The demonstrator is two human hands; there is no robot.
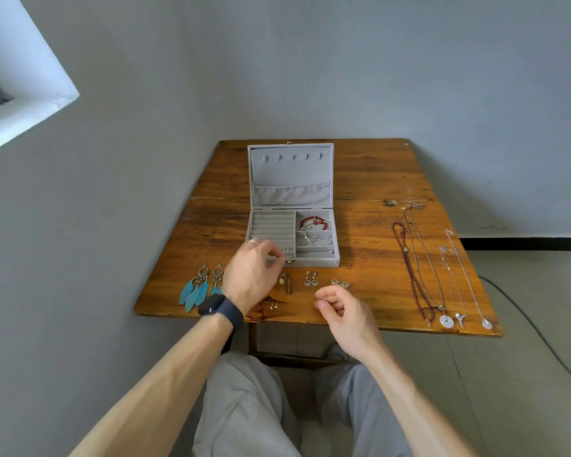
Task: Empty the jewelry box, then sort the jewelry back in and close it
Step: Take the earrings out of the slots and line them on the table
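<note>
The grey jewelry box (290,196) lies open on the wooden table (376,179), its lid leaning back. Its right compartments hold a red bead bracelet (314,222) and a silver bangle (315,239). A small stud (285,249) sits in the ring rolls. My left hand (254,275) reaches over the box's front left corner with curled fingertips at the front ring roll; whatever they hold is hidden. My right hand (340,308) hovers above the table's front edge, thumb against curled index finger. Nothing shows between them.
In front of the box lie teal feather earrings (198,288), a gold piece (284,280), silver drop earrings (310,279), gold studs (341,284) and tiny studs (273,305). Several necklaces (426,275) stretch along the table's right side. A cable (541,338) runs over the floor.
</note>
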